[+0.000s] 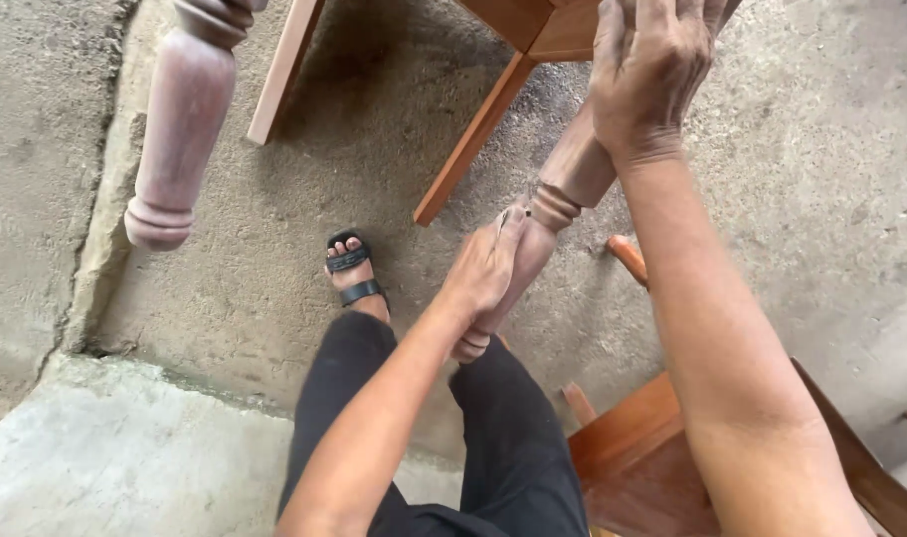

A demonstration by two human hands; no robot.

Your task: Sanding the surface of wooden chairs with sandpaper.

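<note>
A turned, reddish-brown wooden leg (573,184) slants from the top centre down toward my lap. My left hand (485,270) presses a small piece, likely sandpaper, against its lower part just below a ringed groove. My right hand (644,70) grips the same leg higher up, near where it meets the wooden frame (543,28). A second turned leg (180,124) of the same colour sticks up at the upper left, untouched.
Rough concrete floor (831,199) lies all around, with a raised concrete step (125,457) at lower left. Straight orange-brown wooden rails (468,139) lean at top centre. A wooden chair part (633,447) sits at lower right. My sandalled foot (352,268) rests on the floor.
</note>
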